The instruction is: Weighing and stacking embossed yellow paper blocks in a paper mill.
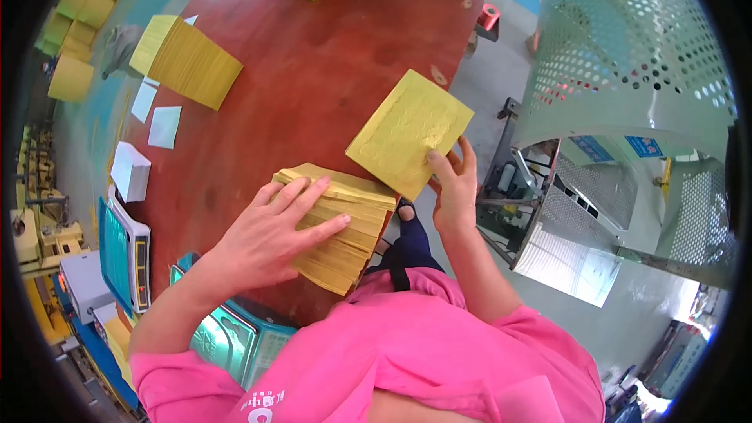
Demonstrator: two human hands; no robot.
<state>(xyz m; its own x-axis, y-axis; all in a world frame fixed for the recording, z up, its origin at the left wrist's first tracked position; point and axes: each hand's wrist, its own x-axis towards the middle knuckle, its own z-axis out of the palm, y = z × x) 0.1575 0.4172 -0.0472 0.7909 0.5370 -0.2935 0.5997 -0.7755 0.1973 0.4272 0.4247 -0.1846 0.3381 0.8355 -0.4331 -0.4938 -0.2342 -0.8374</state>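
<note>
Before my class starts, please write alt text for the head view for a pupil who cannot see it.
A person's right hand holds a crinkled yellow square while the left hand lies spread on a yellow paper pile at the edge of a red table. Two blocky yellow stacks stand farther across it.

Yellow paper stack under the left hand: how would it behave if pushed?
Yellow stack would probably shear or fan out: its sheet edges look uneven, no band visible. Likely heavy for its size: many layers packed closely.
</note>
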